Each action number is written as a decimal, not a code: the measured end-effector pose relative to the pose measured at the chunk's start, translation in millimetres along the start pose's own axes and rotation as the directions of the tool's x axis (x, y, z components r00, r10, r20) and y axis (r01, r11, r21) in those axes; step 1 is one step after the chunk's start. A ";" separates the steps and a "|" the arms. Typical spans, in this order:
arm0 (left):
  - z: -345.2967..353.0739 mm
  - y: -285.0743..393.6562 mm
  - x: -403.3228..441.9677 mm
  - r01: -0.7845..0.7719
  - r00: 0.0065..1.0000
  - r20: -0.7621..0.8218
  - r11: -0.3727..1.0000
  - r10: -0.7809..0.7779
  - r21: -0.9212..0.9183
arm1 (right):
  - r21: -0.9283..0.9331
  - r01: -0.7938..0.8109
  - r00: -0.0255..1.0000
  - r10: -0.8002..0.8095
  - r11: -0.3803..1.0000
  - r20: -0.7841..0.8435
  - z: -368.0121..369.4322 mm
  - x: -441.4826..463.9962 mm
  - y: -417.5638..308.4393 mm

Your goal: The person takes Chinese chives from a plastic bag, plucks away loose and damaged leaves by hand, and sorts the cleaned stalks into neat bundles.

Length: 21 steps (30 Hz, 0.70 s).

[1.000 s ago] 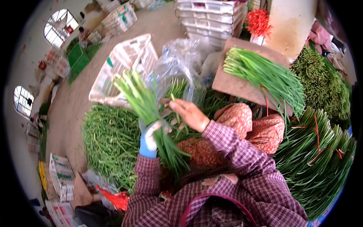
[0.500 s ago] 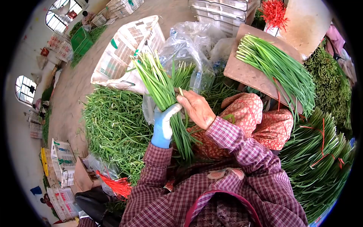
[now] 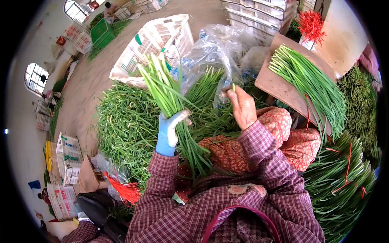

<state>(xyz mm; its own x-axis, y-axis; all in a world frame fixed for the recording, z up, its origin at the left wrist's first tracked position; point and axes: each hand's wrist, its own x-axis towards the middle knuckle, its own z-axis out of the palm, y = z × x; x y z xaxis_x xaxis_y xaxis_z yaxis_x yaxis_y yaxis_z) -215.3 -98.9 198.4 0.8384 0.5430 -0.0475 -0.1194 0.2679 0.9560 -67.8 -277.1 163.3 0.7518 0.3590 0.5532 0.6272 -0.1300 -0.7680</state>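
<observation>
My left hand [image 3: 169, 130], in a blue and white glove, is closed round a bunch of garlic chives [image 3: 163, 90]. The pale stem ends point up and away, while the green leaves hang down towards my lap. To its right, and apart from the bunch, my bare right hand [image 3: 243, 109] is raised with thumb and finger pinched together. The pale green tip of a chive stalk [image 3: 234, 87] shows at those fingertips; the rest of it is hidden or blurred. Below and left of the bunch lies a heap of loose chives [image 3: 127, 121].
A white plastic crate [image 3: 133, 65] and clear plastic bags [image 3: 219, 46] stand ahead. At right, a board [image 3: 279, 77] carries a pile of trimmed chives [image 3: 310, 81]. Tied bundles [image 3: 336, 182] lie below it. Red ties [image 3: 123, 190] sit at lower left.
My right hand has moved away from the bunch, to the right and slightly up. My left hand keeps its hold on the chives. The whole view has shifted slightly.
</observation>
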 end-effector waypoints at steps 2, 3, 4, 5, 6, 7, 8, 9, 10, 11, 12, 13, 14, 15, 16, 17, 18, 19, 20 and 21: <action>2.0 4.9 -3.8 0.003 1.000 0.026 0.999 -0.005 0.044 | 0.101 -0.088 0.994 0.080 0.991 0.078 -10.8 16.2 -38.5; 4.2 6.2 -5.8 0.011 0.998 0.059 0.996 -0.017 0.086 | 0.185 -0.185 0.975 0.157 0.965 0.159 -10.5 22.8 -55.5; 7.9 6.9 -7.6 0.007 0.998 0.058 0.996 -0.012 0.085 | 0.281 -0.045 0.997 0.027 0.959 0.069 5.2 28.3 -61.3; 12.1 7.2 -9.4 -0.003 0.999 0.052 0.994 -0.002 0.113 | 0.234 -0.059 0.992 0.030 0.970 0.126 9.2 29.2 -69.7; 13.8 7.6 -11.3 -0.014 0.999 0.045 0.990 0.008 0.140 | 0.186 -0.070 0.982 0.035 0.980 0.184 9.5 32.3 -85.0; 11.1 5.1 -11.8 -0.008 0.997 0.080 0.990 -0.003 0.144 | 0.144 -0.017 0.983 -0.011 0.989 0.185 15.9 33.4 -88.2; 10.5 1.4 -13.4 -0.022 0.998 0.057 0.990 0.014 0.141 | 0.103 0.037 0.980 -0.056 0.994 0.189 22.7 33.9 -89.3; 7.7 0.6 -13.8 -0.037 0.997 0.066 0.988 0.027 0.147 | 0.104 0.055 0.979 -0.074 0.993 0.190 29.9 34.1 -89.1; 5.8 0.8 -15.2 -0.046 0.997 0.070 0.988 0.036 0.149 | 0.106 0.059 0.978 -0.079 0.993 0.193 34.2 34.2 -88.2; 4.8 2.0 -16.6 -0.055 0.996 0.075 0.987 0.044 0.151 | 0.111 0.045 0.977 -0.067 0.993 0.200 37.5 34.4 -87.3; 9.5 12.2 -21.5 -0.009 0.998 0.068 0.994 0.002 0.105 | 0.117 0.033 0.977 -0.056 0.993 0.207 39.2 35.2 -88.1; 10.6 18.5 -24.8 0.037 0.997 0.062 0.998 -0.041 0.060 | 0.177 -0.028 0.972 -0.014 0.984 0.235 38.7 35.6 -90.5; 4.5 18.7 -25.3 0.034 0.998 0.056 0.998 -0.037 0.062 | 0.182 -0.026 0.971 -0.018 0.983 0.239 38.4 36.0 -91.0; -3.4 19.0 -24.8 0.074 0.993 0.083 0.995 -0.079 0.066 | 0.153 -0.026 0.968 -0.013 0.988 0.250 37.2 36.9 -90.3; -8.7 18.8 -25.4 0.114 0.986 0.111 0.991 -0.122 0.071 | 0.122 -0.026 0.965 -0.007 0.992 0.261 36.6 37.6 -89.4; -11.5 17.8 -27.6 0.104 0.989 0.096 0.993 -0.109 0.057 | 0.081 0.079 0.980 -0.092 0.994 0.177 39.5 37.6 -86.0; -13.3 20.0 -29.4 0.101 0.990 0.093 0.993 -0.106 0.056 | 0.083 0.082 0.979 -0.096 0.993 0.179 38.4 40.5 -85.6; -16.2 23.3 -31.5 0.117 0.988 0.095 0.990 -0.124 0.078 | 0.018 0.121 0.980 -0.123 0.992 0.156 35.4 44.7 -85.3; -20.2 25.9 -33.9 0.132 0.985 0.097 0.986 -0.142 0.099 | -0.049 0.159 0.979 -0.151 0.986 0.135 31.1 49.7 -84.7; -30.0 22.8 -34.9 0.174 0.978 0.105 0.982 -0.181 0.066 | -0.126 0.080 0.980 -0.055 0.989 0.192 25.0 57.4 -83.2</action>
<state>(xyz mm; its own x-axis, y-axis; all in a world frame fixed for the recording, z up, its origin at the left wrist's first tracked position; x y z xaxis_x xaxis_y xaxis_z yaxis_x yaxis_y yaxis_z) -263.1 -87.8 213.2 0.8974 0.3988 -0.1886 0.0641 0.3051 0.9502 -81.9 -222.6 250.9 0.6629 0.5367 0.5220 0.7061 -0.2162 -0.6743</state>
